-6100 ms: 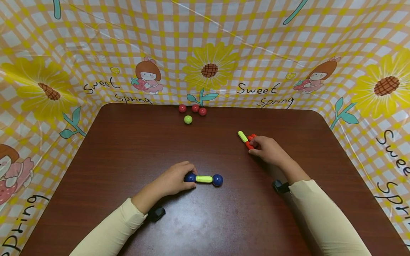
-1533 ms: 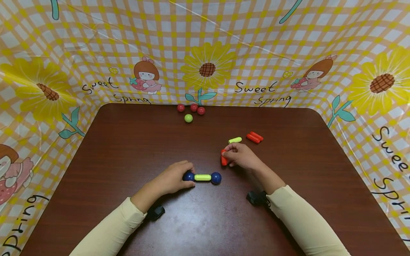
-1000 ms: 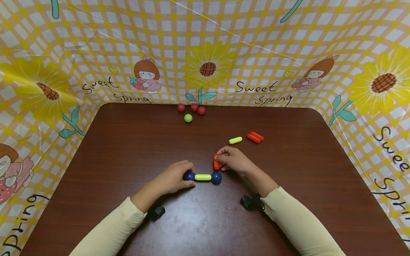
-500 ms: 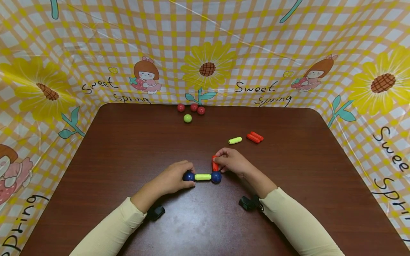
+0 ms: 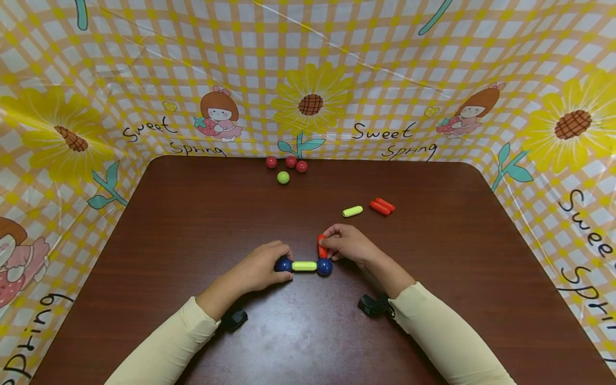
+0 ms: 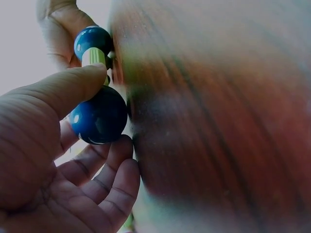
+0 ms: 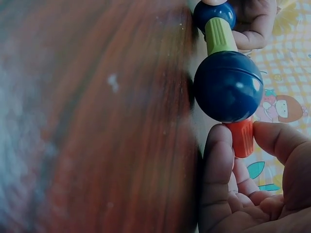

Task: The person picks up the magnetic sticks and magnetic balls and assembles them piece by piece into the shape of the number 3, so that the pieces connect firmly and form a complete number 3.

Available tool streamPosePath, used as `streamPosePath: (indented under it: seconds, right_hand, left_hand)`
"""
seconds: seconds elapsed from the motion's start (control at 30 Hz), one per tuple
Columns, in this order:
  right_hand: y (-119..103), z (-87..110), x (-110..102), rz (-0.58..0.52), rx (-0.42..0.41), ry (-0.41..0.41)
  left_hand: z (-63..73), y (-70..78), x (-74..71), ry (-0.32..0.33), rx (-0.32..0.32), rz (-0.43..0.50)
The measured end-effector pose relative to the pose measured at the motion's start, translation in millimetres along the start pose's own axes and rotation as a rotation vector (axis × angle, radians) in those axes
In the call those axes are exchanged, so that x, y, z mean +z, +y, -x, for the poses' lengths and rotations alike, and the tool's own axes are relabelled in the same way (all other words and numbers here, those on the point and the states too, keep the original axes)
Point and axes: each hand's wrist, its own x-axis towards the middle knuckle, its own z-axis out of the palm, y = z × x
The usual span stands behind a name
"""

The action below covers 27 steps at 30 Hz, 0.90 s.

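Note:
My left hand grips the left blue ball, with the thumb on one side and the fingers curled round the other. A yellow-green ribbed rod joins that ball to a second blue ball on its right. Between thumb and fingers, my right hand pinches a red rod. The near end of this rod meets the right blue ball, and it points away toward the back of the table. In the right wrist view the red rod sits against the ball, partly covered by fingertips.
Beyond the right hand lie a loose yellow-green rod and two red rods side by side. At the back edge of the brown table are three red balls and a green ball. A checked, sunflower-printed cloth walls the table in.
My right hand has come left and nearer from the loose rods, bringing a red rod to the right blue ball. The yellow-green rod stays behind, apart from it. The left hand keeps its place.

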Motion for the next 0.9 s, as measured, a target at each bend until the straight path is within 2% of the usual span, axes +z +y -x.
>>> streamPosePath:
  seconds: [0.3, 0.43, 0.53, 0.7, 0.8, 0.9]
  right_hand:
    - [1, 0.4, 1, -0.025, 0.028, 0.039]
    - [3, -0.6, -1, -0.029, 0.03, 0.042]
    - [3, -1.5, -1, -0.028, 0.026, 0.039]
    - [3, -0.8, -1, -0.04, 0.026, 0.038]
    - [3, 0.4, 0, -0.046, 0.029, 0.039]
    - [4, 0.7, 1, -0.046, 0.027, 0.041]
  left_hand:
    - [-1.9, -0.4, -1.3, 0.0, 0.023, 0.023]
    - [-4.0, -3.2, -7.3, -0.035, 0.023, 0.048]
    - [-8.5, -8.3, -17.3, -0.075, 0.02, 0.071]
    - [-26.2, -21.7, -39.9, -0.084, 0.015, 0.1]
    - [-42.6, -32.4, -52.8, -0.042, -0.006, 0.095]
    - [-60.3, -43.7, -64.0, 0.01, -0.058, 0.087]
